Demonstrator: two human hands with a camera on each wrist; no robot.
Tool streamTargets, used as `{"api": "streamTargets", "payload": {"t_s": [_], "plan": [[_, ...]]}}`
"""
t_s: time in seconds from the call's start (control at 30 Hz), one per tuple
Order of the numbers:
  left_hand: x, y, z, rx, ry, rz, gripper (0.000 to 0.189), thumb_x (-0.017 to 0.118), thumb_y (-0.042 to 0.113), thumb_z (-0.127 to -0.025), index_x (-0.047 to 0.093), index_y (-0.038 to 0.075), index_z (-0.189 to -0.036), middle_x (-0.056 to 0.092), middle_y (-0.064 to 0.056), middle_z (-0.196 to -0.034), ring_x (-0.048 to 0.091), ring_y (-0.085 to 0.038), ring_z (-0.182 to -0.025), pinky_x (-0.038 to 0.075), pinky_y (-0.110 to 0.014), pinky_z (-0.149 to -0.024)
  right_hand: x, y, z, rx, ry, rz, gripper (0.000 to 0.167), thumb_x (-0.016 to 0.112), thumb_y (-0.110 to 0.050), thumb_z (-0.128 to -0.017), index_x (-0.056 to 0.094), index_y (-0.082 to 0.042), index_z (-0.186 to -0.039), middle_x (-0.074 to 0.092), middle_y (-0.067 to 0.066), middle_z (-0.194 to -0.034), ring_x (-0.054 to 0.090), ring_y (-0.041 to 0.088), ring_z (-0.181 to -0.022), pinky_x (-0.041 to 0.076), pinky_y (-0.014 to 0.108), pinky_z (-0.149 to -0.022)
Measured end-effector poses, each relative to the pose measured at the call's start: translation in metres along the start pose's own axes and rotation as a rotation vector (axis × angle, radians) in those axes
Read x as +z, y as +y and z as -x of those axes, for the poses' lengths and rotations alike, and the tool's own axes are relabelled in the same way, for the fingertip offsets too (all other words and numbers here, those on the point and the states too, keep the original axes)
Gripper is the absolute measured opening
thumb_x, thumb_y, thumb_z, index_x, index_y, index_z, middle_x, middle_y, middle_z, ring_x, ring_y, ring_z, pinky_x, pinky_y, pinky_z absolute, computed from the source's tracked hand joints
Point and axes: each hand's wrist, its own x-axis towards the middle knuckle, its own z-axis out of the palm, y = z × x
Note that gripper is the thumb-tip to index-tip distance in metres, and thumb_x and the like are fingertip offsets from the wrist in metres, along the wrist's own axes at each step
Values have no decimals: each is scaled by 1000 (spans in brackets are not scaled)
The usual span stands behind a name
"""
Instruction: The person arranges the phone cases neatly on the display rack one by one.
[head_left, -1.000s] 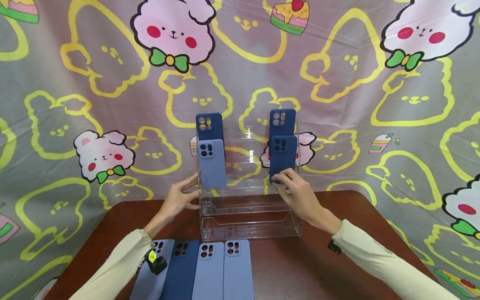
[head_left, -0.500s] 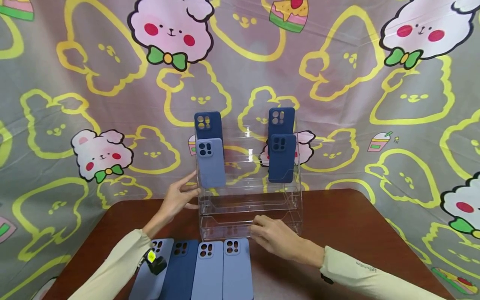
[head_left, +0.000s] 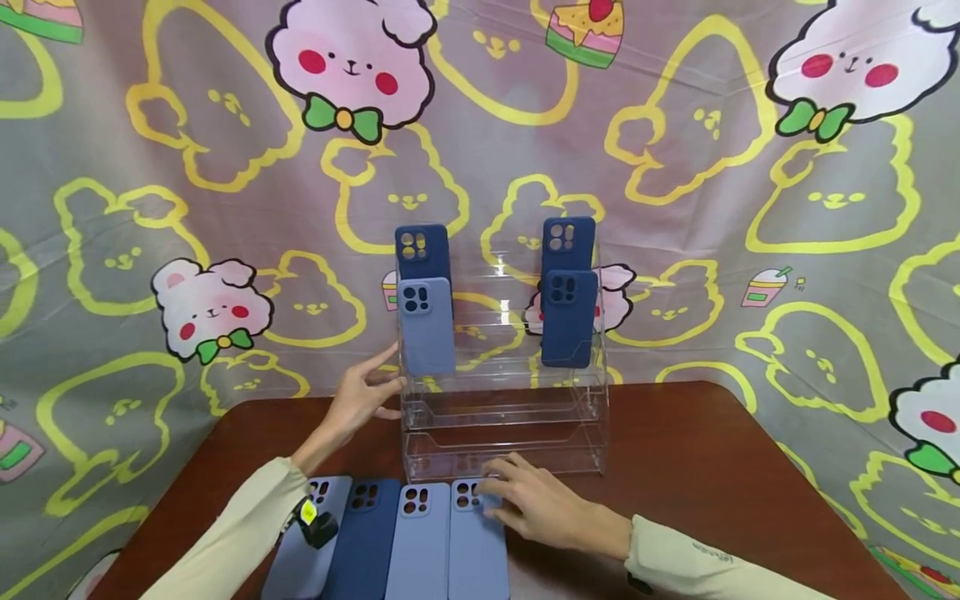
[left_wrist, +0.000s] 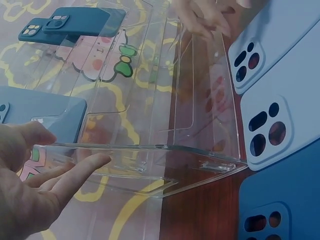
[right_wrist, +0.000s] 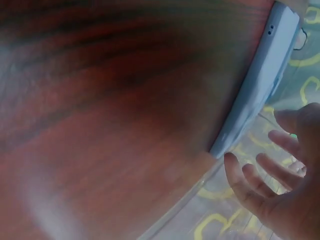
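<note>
A light blue phone case lies flat on the tabletop at the right end of a row of four, its camera-cutout end toward a clear tiered stand and its long axis running from the stand back toward the person. The right hand, much the nearer of the two, comes in from the right with fingers parted and loosely bent, gripping nothing. Its fingertips reach over the corner by the cutouts, so most of the case extends from them toward the person and slightly left; whether skin meets case cannot be told.

Directly beside it lies a second light blue case, then a dark blue case and, at the far left, another light blue case, partly hidden by the left forearm.

At the stand's left side, the left hand has its thumb and fingers spread about the edge, without a closed grip. Upright in the stand's upper tiers, a light blue case fronts a dark one at left, two dark blue cases pair up at right, and a cartoon-printed cloth hangs behind.
</note>
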Motion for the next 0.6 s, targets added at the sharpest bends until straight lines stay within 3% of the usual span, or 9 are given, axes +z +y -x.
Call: {"api": "streamTargets", "payload": {"t_s": [0.1,0.2,0.3,0.37,0.43,0.53,0.6], "plan": [[2,-1,1,-6,-5,3,68,64,2,-102,37,13,-163,51,-42,-144,64,-52,-121,69,-48,-75,5,1,3,-19,-69,-5,41,67,-33,-104,64,-21,-144,56,9,-147,52,16,-108,44,13,-65],[2,-2,2,-13,2,-5,67,64,2,-103,37,13,-163,53,-41,-143,66,-50,-119,69,-48,-75,8,3,6,-68,-168,6,49,56,-40,-108,54,-24,-154,49,10,-156,44,12,-104,40,16,-69],[2,0,2,-17,7,-19,67,64,3,-103,38,14,-163,54,-40,-143,67,-49,-119,68,-50,-75,6,6,8,-100,-235,14,51,48,-43,-111,48,-26,-159,46,9,-160,49,17,-112,49,23,-78],[1,1,2,-19,3,-27,67,65,4,-103,38,14,-163,54,-40,-143,66,-49,-119,68,-50,-74,2,8,9,-115,-251,13,50,47,-41,-112,49,-25,-159,48,9,-159,50,18,-112,50,24,-79],[1,3,1,-24,2,-31,67,65,5,-103,38,15,-163,54,-39,-144,66,-49,-120,68,-50,-75,-2,10,10,-128,-251,18,48,47,-40,-112,52,-24,-156,51,9,-156,55,23,-121,58,32,-92],[0,3,1,-25,-1,-33,67,65,5,-103,38,16,-163,53,-39,-145,66,-49,-120,69,-48,-74,-6,10,13,-114,-230,-3,44,47,-39,-112,61,-21,-149,58,6,-149,58,19,-125,58,42,-105],[-1,4,1,-22,-1,-33,67,65,5,-103,38,17,-163,53,-38,-145,66,-49,-119,69,-48,-75,-7,9,15,-79,-192,-12,39,50,-39,-111,70,-19,-137,64,1,-138,61,19,-122,60,43,-102]]}}
